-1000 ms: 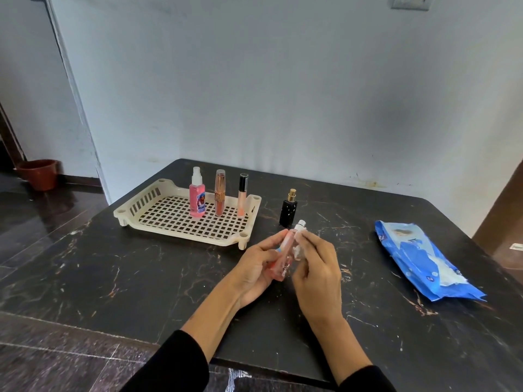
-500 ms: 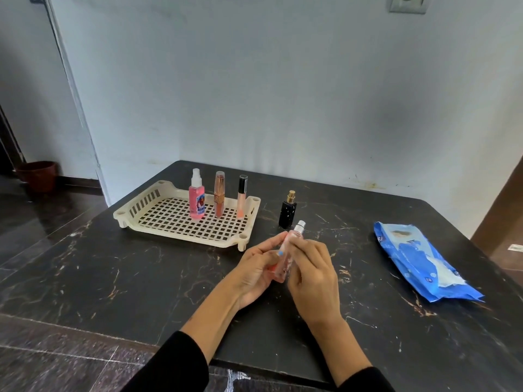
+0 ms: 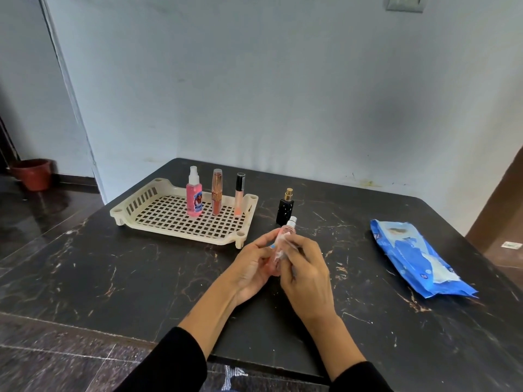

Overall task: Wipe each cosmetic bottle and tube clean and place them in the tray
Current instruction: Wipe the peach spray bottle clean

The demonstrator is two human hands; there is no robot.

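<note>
Grip: both hands (image 3: 254,267) (image 3: 307,278) hold pink bottle (image 3: 283,244) | cap up, tilted away-right

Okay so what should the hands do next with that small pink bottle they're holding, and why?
Probably finish the wipe, then stand the small pink spray bottle in the cream slotted plastic tray. The left hand grips it while the right hand rubs a white wipe on it; three items already stand in the tray, and the black perfume bottle waits outside.
</note>
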